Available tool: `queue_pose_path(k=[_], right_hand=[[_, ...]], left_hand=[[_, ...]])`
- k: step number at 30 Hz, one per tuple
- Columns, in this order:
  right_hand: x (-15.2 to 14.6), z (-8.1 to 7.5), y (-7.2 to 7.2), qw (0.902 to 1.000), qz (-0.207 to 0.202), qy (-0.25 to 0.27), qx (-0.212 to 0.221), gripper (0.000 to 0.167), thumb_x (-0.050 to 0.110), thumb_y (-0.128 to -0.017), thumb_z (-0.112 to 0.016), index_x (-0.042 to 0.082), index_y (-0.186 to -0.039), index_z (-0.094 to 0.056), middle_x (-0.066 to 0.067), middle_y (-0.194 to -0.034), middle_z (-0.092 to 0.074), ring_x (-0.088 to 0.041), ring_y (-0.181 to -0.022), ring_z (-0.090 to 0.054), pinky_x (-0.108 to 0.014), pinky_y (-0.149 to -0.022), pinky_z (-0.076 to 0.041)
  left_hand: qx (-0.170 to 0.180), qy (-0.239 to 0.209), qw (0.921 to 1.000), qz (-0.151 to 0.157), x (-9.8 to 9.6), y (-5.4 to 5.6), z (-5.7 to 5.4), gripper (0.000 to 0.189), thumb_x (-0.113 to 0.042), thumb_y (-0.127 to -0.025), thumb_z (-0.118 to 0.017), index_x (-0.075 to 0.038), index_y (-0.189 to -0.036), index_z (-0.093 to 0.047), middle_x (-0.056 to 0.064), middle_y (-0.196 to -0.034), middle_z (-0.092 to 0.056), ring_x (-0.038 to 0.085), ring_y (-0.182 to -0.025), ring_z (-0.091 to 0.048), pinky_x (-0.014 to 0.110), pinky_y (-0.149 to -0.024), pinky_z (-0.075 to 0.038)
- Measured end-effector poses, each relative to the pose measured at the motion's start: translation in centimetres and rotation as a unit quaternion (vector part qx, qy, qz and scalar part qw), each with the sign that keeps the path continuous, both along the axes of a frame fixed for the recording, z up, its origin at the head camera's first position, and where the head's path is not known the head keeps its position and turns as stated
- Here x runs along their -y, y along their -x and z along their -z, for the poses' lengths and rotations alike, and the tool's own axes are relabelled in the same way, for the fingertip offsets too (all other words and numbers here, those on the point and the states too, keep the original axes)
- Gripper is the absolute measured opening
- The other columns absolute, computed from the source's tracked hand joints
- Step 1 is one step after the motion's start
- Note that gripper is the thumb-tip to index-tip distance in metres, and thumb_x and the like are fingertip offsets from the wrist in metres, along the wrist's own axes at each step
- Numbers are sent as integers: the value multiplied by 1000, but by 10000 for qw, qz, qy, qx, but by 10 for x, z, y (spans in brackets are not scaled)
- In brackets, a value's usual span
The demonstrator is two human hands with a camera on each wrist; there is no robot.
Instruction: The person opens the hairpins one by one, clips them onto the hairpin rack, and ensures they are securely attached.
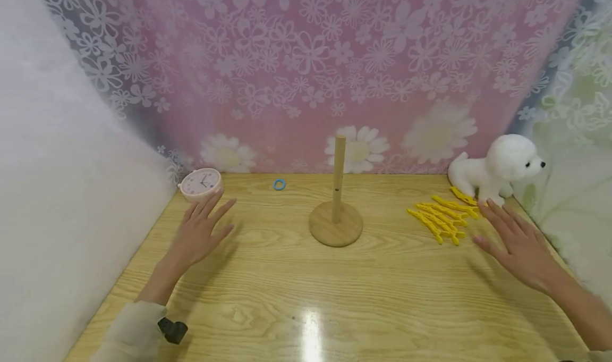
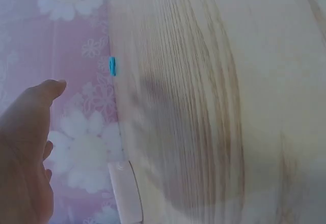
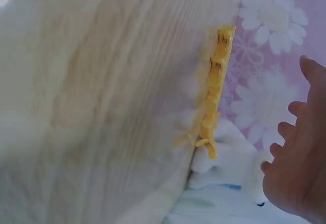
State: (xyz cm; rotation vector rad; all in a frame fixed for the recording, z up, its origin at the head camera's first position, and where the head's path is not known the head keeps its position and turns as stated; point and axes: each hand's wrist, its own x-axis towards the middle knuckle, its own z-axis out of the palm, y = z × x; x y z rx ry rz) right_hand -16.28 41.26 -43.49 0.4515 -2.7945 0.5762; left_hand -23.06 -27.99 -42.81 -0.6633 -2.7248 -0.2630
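Note:
My left hand [image 1: 195, 240] hovers over the left side of the table, fingers spread and holding nothing, its fingertips near a pink round clock [image 1: 202, 184]. On the right my right hand [image 1: 518, 245] hangs over the table with straight fingers and nothing in it. Just left of its fingertips lies a group of yellow clothes pegs [image 1: 442, 217], seen edge-on in the right wrist view with metal springs. Between the hands stands a wooden rod on a round base [image 1: 337, 225]. A small blue ring [image 1: 279, 184] lies near the back edge, also visible in the left wrist view.
A white plush dog [image 1: 483, 165] sits at the back right corner, behind the pegs. Pink floral cloth [image 1: 306, 85] hangs along the table's back edge. White cloth [image 1: 71, 165] borders the left side. The wooden table [image 1: 268, 298] stretches in front.

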Motion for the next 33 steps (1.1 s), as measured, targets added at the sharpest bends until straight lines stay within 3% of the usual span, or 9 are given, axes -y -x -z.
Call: queue_pose_path(k=[3,6,9,12,15,18,21,28,33], right_hand=[[4,1,-3,9915,-269,1080,679,77,19,-108,-54,23,-170,-7,-16,-174,-3,-52,-156,2,-88,-106,2],[9,0,-3,9706,-301,1860,1494,77,21,-112,-49,29,-169,2,-24,-172,1,-63,-149,-4,-86,-103,-16],[13,0,-3,9510,-22,2234,2139,77,29,-113,-48,30,-168,5,-27,-171,1,-63,-145,-18,-62,-99,-44],[17,4,-2,9446,199,2381,2249,76,32,-112,-50,23,-170,-1,-27,-170,-10,-43,-143,-34,-27,-88,-52],[23,9,0,9432,272,2622,2021,76,28,-110,-56,13,-169,-10,-15,-164,-32,-9,-128,-49,-9,-79,-47],[31,14,1,9373,223,2976,1801,73,20,-108,-60,9,-167,-20,9,-145,-50,11,-108,-54,-14,-81,-54],[41,18,5,9318,182,3182,1735,68,17,-106,-64,4,-163,-30,22,-132,-50,5,-99,-64,-21,-79,-59],[60,22,16,9314,432,3053,1935,70,19,-105,-66,-6,-159,-29,-30,-147,-45,-11,-86,-69,-31,-68,-61],[64,23,19,9409,596,2756,1878,66,17,-104,-66,-9,-155,-34,-36,-144,-47,-12,-76,-65,-29,-61,-57]], left_hand=[[385,-656,9971,87,-4,7,5,60,-35,-107,-60,-16,-161,-42,17,-170,-25,44,-154,-25,70,-119,-20],[914,-1327,9869,114,-9,17,10,59,-36,-109,-55,-14,-162,-39,20,-169,-25,49,-152,-26,72,-117,-23],[1613,-1943,9676,38,-18,25,15,62,-43,-110,-50,-15,-163,-36,20,-170,-25,49,-154,-22,74,-118,-22],[2172,-2398,9462,-17,-31,33,20,65,-51,-110,-47,-18,-164,-34,18,-169,-26,46,-156,-18,73,-120,-19],[2432,-2686,9321,37,-50,41,25,65,-51,-109,-47,-18,-164,-36,16,-169,-29,43,-156,-20,70,-122,-19],[2547,-2685,9289,136,-71,51,32,65,-49,-109,-50,-16,-163,-37,16,-167,-33,43,-155,-25,68,-122,-22],[2670,-2524,9298,231,-90,58,38,68,-49,-106,-56,-15,-163,-37,16,-167,-33,42,-154,-26,65,-122,-25],[3062,-2384,9190,691,-128,65,46,80,-53,-97,-70,-27,-164,-34,3,-171,-26,31,-159,-19,60,-125,-24],[3391,-2674,8956,1070,-148,72,50,83,-53,-94,-74,-32,-164,-34,-5,-170,-28,24,-158,-21,56,-125,-26]])
